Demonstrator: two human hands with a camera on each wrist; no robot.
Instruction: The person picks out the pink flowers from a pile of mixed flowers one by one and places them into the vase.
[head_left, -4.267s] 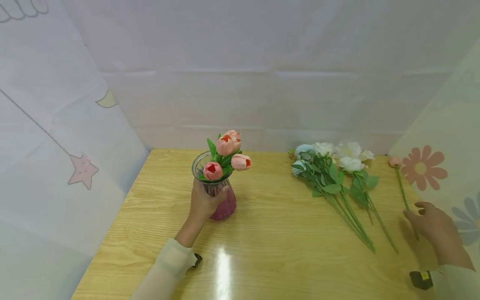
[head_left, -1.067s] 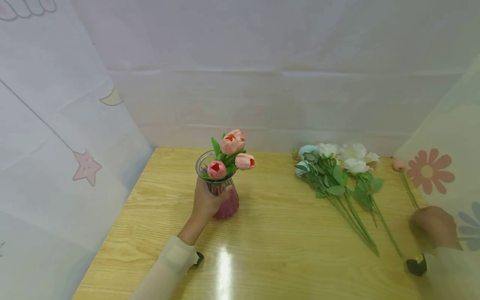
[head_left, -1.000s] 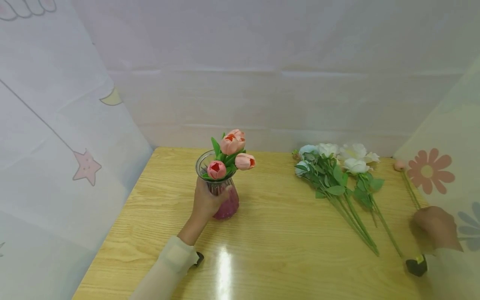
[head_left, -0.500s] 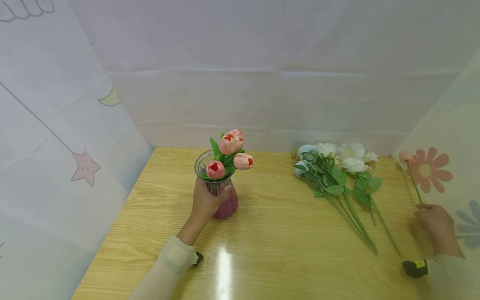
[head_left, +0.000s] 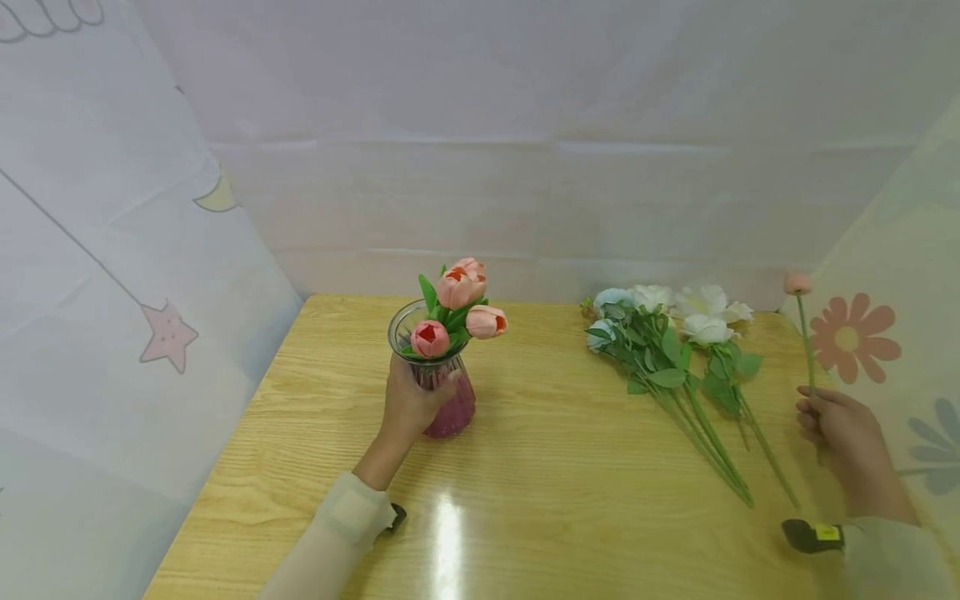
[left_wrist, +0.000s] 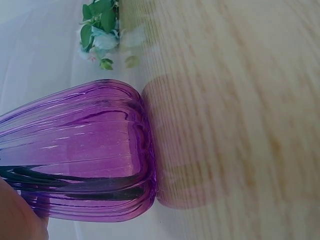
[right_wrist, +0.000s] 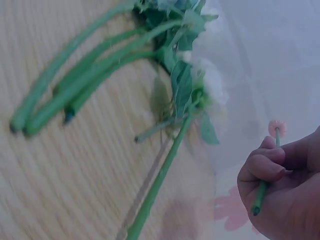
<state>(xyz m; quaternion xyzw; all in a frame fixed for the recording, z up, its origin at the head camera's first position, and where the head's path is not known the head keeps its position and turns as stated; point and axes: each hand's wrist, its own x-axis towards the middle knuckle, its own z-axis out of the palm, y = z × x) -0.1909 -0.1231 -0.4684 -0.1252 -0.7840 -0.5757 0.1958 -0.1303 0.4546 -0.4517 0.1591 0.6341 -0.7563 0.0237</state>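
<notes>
My left hand (head_left: 408,400) grips a ribbed glass vase (head_left: 454,408), clear grey at the rim and purple below, which stands on the table. Several pink tulips (head_left: 459,287) with green leaves rise from its mouth. In the left wrist view the purple base of the vase (left_wrist: 85,150) meets the wood, and part of the thumb shows at the lower left corner. At the far right my right hand (head_left: 843,425) pinches the green stem of a single pink flower (head_left: 798,283), held upright above the table. The stem's cut end (right_wrist: 257,205) pokes out below the curled fingers in the right wrist view.
White roses (head_left: 707,329) and pale blue flowers (head_left: 613,300) with long green stems lie on the wooden table (head_left: 540,483) between the vase and my right hand. Printed white cloth (head_left: 525,183) hangs behind and at both sides.
My right hand first reached down to the pink flower lying at the right edge, took its stem, then lifted it upright and slightly left. My left hand has stayed round the vase.
</notes>
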